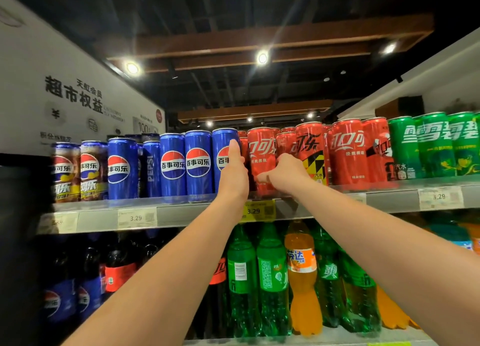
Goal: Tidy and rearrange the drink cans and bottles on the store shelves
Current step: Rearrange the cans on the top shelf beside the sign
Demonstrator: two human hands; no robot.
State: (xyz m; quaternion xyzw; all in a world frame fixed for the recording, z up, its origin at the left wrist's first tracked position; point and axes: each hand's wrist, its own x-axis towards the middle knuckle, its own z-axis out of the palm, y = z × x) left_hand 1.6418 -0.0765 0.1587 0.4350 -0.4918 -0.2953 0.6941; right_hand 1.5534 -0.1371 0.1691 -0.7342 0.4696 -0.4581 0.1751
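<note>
Rows look mostly straight; my flat left hand (235, 172) steadies the red can (261, 148) my right hand (288, 172) grips at the shelf (194, 215) edge.

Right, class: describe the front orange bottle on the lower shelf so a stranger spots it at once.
Find the lower shelf, beneath the grey price rail. Look just below and right of the yellow price tag. The orange bottle stands between green bottles, and alone shows an orange-and-blue label.
</note>
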